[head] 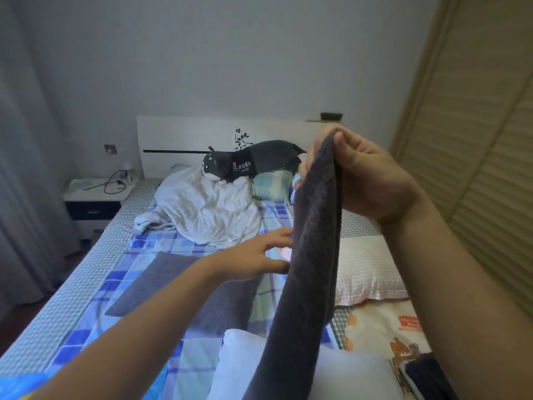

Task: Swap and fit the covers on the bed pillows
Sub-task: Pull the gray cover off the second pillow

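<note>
Right now I'm looking down the bed [86,272], its blue checked sheet spread wide, with a crumpled white sheet [207,215] heaped toward the headboard and a plush toy [227,166] lying on top of it. Nearest me sits a bare white pillow [242,368], and to my right a pink checked pillow [366,269] lies flat. A second grey cloth [161,284] rests spread on the sheet under my left arm. The grey cover [311,255] hangs in a long drape from my right hand [372,180], which pinches its top edge between thumb and fingers, raised well above the mattress. My left hand [259,255] reaches across with fingers straight and relaxed, the tips just at the hanging cloth, holding nothing. I judge I'm at the stage of finding the cover's opening. Next calls for the left hand to catch the other edge and spread the mouth before bringing it to the white pillow.
</note>
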